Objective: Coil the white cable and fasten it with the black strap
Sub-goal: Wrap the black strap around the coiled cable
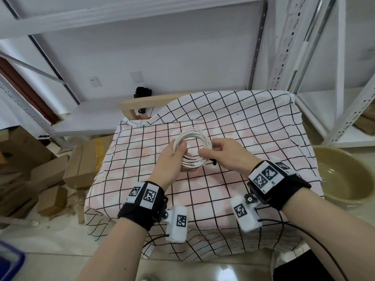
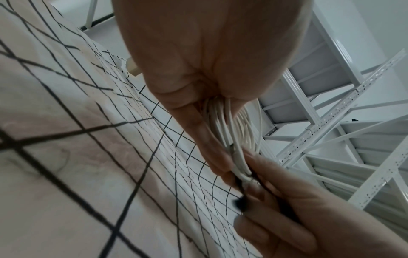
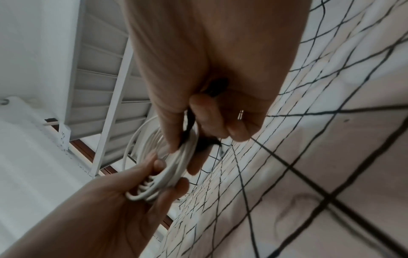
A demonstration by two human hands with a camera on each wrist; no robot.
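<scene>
The white cable [image 1: 194, 136] is wound into a round coil, held above the checked cloth. My left hand [image 1: 174, 157] grips the coil's left side, thumb over the loops, fingers beneath; the loops [image 2: 229, 129] run through that grip. My right hand [image 1: 221, 153] pinches the black strap [image 1: 213, 162] at the coil's near right side. In the right wrist view the strap [image 3: 205, 146] runs across the bundled cable [image 3: 176, 167] between thumb and fingers. Its end [image 2: 239, 203] pokes out below my right fingers. A metal plug [image 1: 191, 164] shows at the coil's near edge.
The checked cloth [image 1: 233, 122] covers a small table. White metal shelving [image 1: 324, 57] stands behind and to the right. A tan basin [image 1: 343, 175] sits on the floor at right, cardboard boxes [image 1: 50, 173] at left. A wooden frame [image 1: 146, 104] lies beyond the table.
</scene>
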